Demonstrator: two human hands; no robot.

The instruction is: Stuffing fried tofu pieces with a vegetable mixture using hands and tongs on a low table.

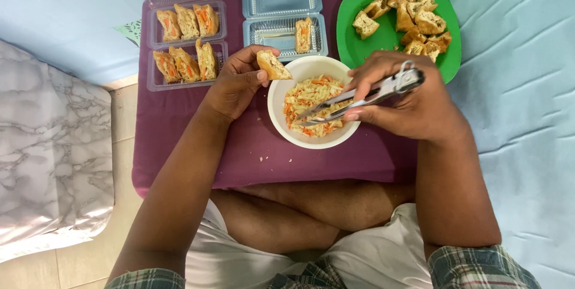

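Observation:
My left hand [236, 82] holds a fried tofu piece [272, 65] at the left rim of a white bowl [281, 124]. The bowl holds shredded cabbage and carrot filling [311, 97]. My right hand [407, 97] grips metal tongs [365, 96] whose tips dip into the filling. A green plate [350, 31] behind the bowl carries several plain fried tofu pieces [413, 22].
Two clear plastic trays [154, 40] at the back left hold stuffed tofu pieces. Another clear box [257, 31] holds one stuffed piece [303, 35]. Everything rests on a purple cloth [179, 127]. Pale blue sheet on the right, marble-patterned surface [54, 163] on the left.

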